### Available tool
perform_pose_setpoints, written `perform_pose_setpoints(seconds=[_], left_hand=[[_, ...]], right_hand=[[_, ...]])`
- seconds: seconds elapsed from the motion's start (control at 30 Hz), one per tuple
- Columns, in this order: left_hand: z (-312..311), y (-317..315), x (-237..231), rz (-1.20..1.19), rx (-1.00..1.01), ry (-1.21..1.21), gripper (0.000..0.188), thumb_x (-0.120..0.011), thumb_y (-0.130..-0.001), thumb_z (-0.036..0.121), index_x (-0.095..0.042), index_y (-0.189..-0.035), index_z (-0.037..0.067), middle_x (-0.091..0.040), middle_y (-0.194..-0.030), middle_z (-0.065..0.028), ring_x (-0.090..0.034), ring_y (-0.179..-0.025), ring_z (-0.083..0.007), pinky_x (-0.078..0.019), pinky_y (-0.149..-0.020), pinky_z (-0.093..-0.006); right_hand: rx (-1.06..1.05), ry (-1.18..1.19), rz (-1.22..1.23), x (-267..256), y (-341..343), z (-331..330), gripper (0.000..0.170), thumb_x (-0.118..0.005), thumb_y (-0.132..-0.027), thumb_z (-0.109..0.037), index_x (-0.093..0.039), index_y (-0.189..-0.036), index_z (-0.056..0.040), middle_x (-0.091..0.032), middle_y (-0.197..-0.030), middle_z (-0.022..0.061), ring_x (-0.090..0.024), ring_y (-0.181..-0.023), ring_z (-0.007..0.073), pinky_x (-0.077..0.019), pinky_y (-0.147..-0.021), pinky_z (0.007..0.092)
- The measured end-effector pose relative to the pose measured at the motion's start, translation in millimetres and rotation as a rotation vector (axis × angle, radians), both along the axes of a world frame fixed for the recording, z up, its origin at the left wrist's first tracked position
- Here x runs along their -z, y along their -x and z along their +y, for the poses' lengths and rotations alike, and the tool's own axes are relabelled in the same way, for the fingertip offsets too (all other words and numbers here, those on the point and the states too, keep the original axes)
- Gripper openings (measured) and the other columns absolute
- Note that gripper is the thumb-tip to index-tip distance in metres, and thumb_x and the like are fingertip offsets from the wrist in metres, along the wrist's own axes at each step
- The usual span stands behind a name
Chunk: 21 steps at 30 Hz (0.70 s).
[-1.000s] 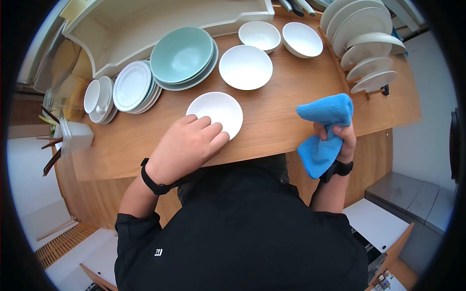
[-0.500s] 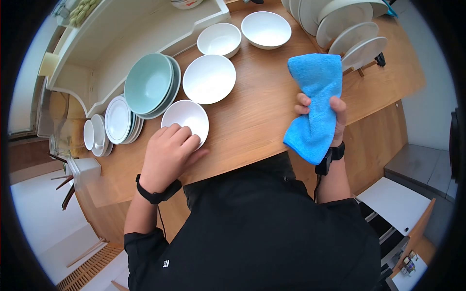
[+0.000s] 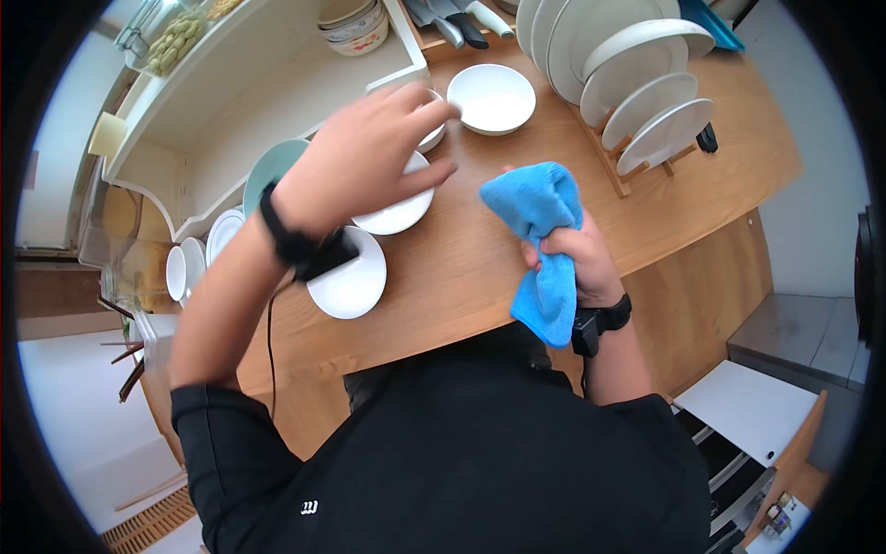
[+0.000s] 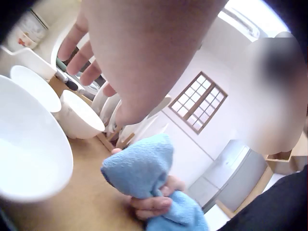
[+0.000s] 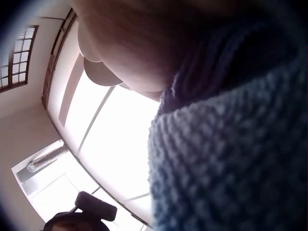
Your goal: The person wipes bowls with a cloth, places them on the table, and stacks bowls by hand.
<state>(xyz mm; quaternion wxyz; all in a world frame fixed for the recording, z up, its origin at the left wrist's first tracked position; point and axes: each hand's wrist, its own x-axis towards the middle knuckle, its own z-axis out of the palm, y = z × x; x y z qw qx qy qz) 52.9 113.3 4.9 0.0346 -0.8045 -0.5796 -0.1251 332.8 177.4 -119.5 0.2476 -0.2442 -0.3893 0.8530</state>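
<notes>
Above the table (image 3: pixel 443 277): left hand (image 3: pixel 369 152), spread, lifted off nearest bowl (image 3: pixel 355 288), freeing it; right hand (image 3: pixel 592 263) clamped on blue cloth (image 3: pixel 543 198).

The left hand (image 3: pixel 365 157) is up in the air with loose fingers (image 3: pixel 430 116), and the right hand (image 3: pixel 593 263) grips with bent fingers.

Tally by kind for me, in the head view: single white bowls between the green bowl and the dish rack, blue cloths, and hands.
White bowls: 4, some partly covered
Blue cloth: 1
Left hand and right hand: 2
Total: 7
</notes>
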Motion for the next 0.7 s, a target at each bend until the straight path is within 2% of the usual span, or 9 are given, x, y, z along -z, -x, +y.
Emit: perform_pose_setpoints(seconds=[0.07, 0.1, 0.17, 0.2, 0.27, 0.33, 0.37, 0.6, 0.7], left_hand=[[46.4, 0.6, 11.1, 0.189, -0.047, 0.039, 0.062, -0.077, -0.091, 0.046, -0.061, -0.138, 0.010, -0.066, -0.125, -0.0151, -0.065, -0.116, -0.0364, -0.0533, -0.099, -0.0440], [65.8, 2.2, 20.8, 0.177, -0.063, 0.030, 0.062, -0.077, -0.091, 0.046, -0.061, -0.138, 0.010, -0.066, -0.125, -0.0151, -0.065, -0.116, -0.0364, -0.0533, -0.099, -0.0440], [95.7, -0.1, 36.4, 0.045, -0.178, 0.068, 0.089, -0.075, -0.085, 0.063, -0.051, -0.154, 0.012, -0.063, -0.135, -0.0220, -0.062, -0.125, -0.0392, -0.0509, -0.106, -0.0451], [103.8, -8.5, 25.8, -0.026, -0.250, 0.269, 0.110, -0.076, -0.078, 0.073, -0.041, -0.162, 0.012, -0.058, -0.141, -0.0288, -0.061, -0.128, -0.0428, -0.0496, -0.109, -0.0457], [110.9, -20.1, 20.6, -0.025, -0.258, 0.392, 0.110, -0.080, -0.074, 0.070, -0.041, -0.162, 0.015, -0.058, -0.139, -0.0301, -0.064, -0.122, -0.0446, -0.0527, -0.104, -0.0463], [113.8, -26.9, 26.0, 0.012, -0.254, 0.438, 0.111, -0.084, -0.071, 0.065, -0.042, -0.162, 0.018, -0.058, -0.136, -0.0321, -0.067, -0.117, -0.0462, -0.0550, -0.100, -0.0470], [116.0, -25.2, 33.5, -0.018, -0.236, 0.404, 0.108, -0.086, -0.069, 0.055, -0.043, -0.161, 0.020, -0.058, -0.133, -0.0321, -0.068, -0.113, -0.0460, -0.0565, -0.096, -0.0468], [93.8, -20.8, 34.8, -0.154, -0.216, 0.150, 0.092, -0.085, -0.069, 0.035, -0.051, -0.154, 0.024, -0.059, -0.128, -0.0242, -0.068, -0.107, -0.0418, -0.0582, -0.091, -0.0469], [43.3, -6.3, 8.6, -0.268, -0.198, -0.024, 0.089, -0.087, -0.069, 0.030, -0.054, -0.151, 0.024, -0.059, -0.127, -0.0185, -0.066, -0.109, -0.0386, -0.0564, -0.093, -0.0472]], right_hand=[[0.060, 0.008, 0.013, -13.3, 1.2, -4.5, 0.059, -0.058, -0.075, 0.000, -0.058, -0.134, 0.0021, -0.067, -0.100, 0.0115, -0.066, -0.072, 0.0172, -0.0531, -0.063, 0.0302], [0.086, 0.049, 0.098, -14.0, 1.1, -5.3, 0.058, -0.059, -0.077, -0.001, -0.058, -0.135, 0.0018, -0.067, -0.101, 0.0115, -0.065, -0.072, 0.0170, -0.0527, -0.063, 0.0302], [0.094, 0.080, 0.174, -1.5, -6.7, -4.4, 0.057, -0.060, -0.078, -0.001, -0.058, -0.135, 0.0016, -0.068, -0.102, 0.0114, -0.064, -0.072, 0.0168, -0.0522, -0.063, 0.0302], [0.071, 0.072, 0.154, 18.0, -14.2, -3.5, 0.059, -0.063, -0.083, -0.004, -0.055, -0.140, 0.0012, -0.067, -0.115, 0.0147, -0.061, -0.071, 0.0153, -0.0500, -0.062, 0.0290], [0.032, 0.054, 0.134, 23.6, -22.1, -4.0, 0.061, -0.067, -0.087, -0.007, -0.051, -0.145, 0.0008, -0.067, -0.127, 0.0180, -0.058, -0.070, 0.0137, -0.0478, -0.062, 0.0279], [0.091, 0.055, 0.282, 19.2, -20.2, -9.9, 0.056, -0.080, -0.089, -0.018, -0.057, -0.137, 0.0005, -0.070, -0.107, 0.0116, -0.063, -0.073, 0.0160, -0.0503, -0.063, 0.0301], [0.100, 0.068, 0.310, 21.1, -19.5, -10.3, 0.059, -0.084, -0.089, -0.023, -0.057, -0.136, 0.0010, -0.070, -0.112, 0.0133, -0.062, -0.073, 0.0155, -0.0495, -0.063, 0.0295], [0.014, -0.014, 0.327, 21.7, -17.7, -9.2, 0.064, -0.078, -0.093, -0.024, -0.051, -0.144, 0.0038, -0.065, -0.129, 0.0160, -0.055, -0.074, 0.0121, -0.0472, -0.065, 0.0266], [0.028, -0.003, 0.296, 25.5, -21.7, -8.3, 0.064, -0.077, -0.093, -0.024, -0.050, -0.144, 0.0052, -0.066, -0.124, 0.0154, -0.056, -0.074, 0.0123, -0.0472, -0.065, 0.0265]])
